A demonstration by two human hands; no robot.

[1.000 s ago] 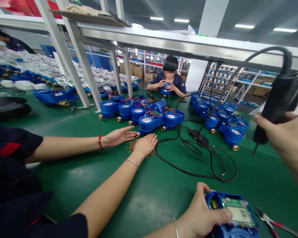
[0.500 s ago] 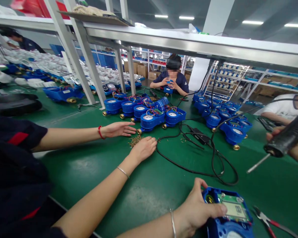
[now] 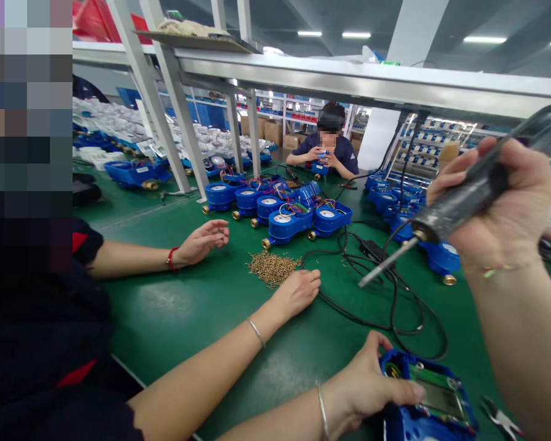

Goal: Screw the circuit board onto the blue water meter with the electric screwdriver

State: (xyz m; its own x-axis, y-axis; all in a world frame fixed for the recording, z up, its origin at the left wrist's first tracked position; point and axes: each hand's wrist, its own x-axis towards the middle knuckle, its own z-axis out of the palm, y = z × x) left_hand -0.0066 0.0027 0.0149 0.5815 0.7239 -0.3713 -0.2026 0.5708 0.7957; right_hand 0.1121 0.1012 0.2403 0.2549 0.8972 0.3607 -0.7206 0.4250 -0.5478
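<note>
My left hand (image 3: pixel 371 383) is closed on the edge of a blue water meter (image 3: pixel 429 398) at the bottom of the view, thumb up, fingers over its open top where a green circuit board shows. My right hand (image 3: pixel 509 202) is wrapped round a black electric screwdriver (image 3: pixel 463 199) held high at the right. Its metal bit points down and left, in the air above the green table (image 3: pixel 239 306), well above the meter.
A co-worker at my left rests one hand (image 3: pixel 298 291) by a pile of brass screws (image 3: pixel 272 267) and the other (image 3: pixel 202 239) farther back. Behind stand rows of blue meters (image 3: pixel 284 214), a looped black cable (image 3: pixel 395 294) and metal frame posts (image 3: pixel 183 135). Pliers (image 3: pixel 502 419) lie at the right. Another person (image 3: pixel 328 147) sits opposite.
My right hand has swung the screwdriver up and in toward the middle, the bit now pointing down-left. The co-worker's hands have drawn back, uncovering the screw pile. My left hand stays on the meter.
</note>
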